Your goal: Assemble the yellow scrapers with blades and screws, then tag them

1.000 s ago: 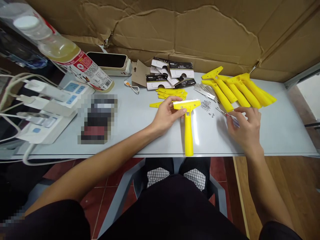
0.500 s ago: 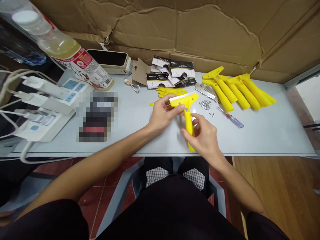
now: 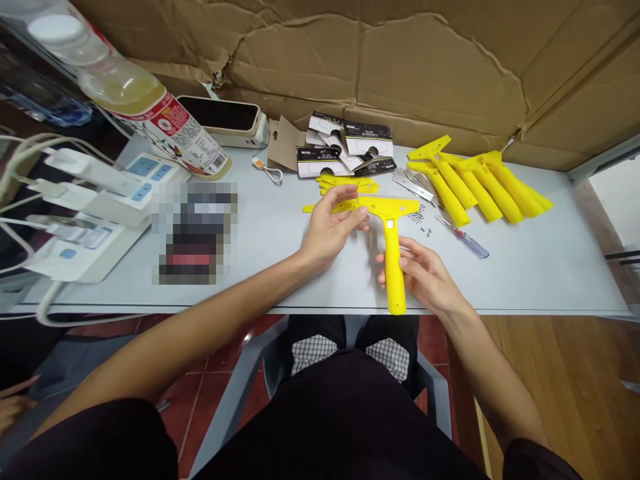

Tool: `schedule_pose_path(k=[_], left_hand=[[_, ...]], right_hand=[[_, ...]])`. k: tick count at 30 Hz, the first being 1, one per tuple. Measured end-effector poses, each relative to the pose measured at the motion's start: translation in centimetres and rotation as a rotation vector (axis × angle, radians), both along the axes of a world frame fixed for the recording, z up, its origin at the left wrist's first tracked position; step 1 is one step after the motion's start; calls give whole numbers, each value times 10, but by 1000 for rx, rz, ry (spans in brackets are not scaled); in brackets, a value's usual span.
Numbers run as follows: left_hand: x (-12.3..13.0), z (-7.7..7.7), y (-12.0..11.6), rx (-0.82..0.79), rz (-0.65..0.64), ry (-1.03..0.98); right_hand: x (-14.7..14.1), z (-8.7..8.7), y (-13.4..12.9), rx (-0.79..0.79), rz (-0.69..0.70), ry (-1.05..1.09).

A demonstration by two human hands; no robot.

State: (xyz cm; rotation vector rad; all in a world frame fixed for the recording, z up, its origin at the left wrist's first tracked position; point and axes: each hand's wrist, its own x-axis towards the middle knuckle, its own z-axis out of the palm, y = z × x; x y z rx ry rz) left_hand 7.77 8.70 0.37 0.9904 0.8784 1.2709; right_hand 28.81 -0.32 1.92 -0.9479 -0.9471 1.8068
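Together, our left hand (image 3: 331,227) pinches the head (image 3: 385,205) of the yellow scraper (image 3: 393,240) near the front edge of the desk (image 3: 540,273), while our right hand (image 3: 427,275) loosely holds its handle (image 3: 396,287). We should stay clear of the blade (image 3: 390,196) and keep the grip steady. Rightward lie screws (image 3: 419,215) and a screwdriver (image 3: 473,245); cardboard (image 3: 310,73) backs the desk.

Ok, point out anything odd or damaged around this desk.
The cardboard behind the desk is creased and looks torn toward the left. A couple of small screws lie apart from the main pile.
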Motion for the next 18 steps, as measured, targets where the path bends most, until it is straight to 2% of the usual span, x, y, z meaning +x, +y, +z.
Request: schedule_pose_path(k=[3, 5, 9, 12, 15, 18], left_hand=[[-1, 7, 0, -82, -119, -23], [-1, 10, 0, -84, -132, -9], [-4, 12, -1, 58, -168, 122], [-5, 14, -1, 155, -193, 230], [-2, 21, 6, 285, -182, 495], [10, 31, 23, 597, -281, 903]], right_hand=[[0, 2, 0, -5, 25, 12], [-2, 5, 0, -6, 1, -8], [-4, 8, -6, 23, -138, -175], [5, 6, -16, 96, -281, -324], [25, 4, -24, 177, -436, -453], [49, 4, -25, 225, -558, -609]])
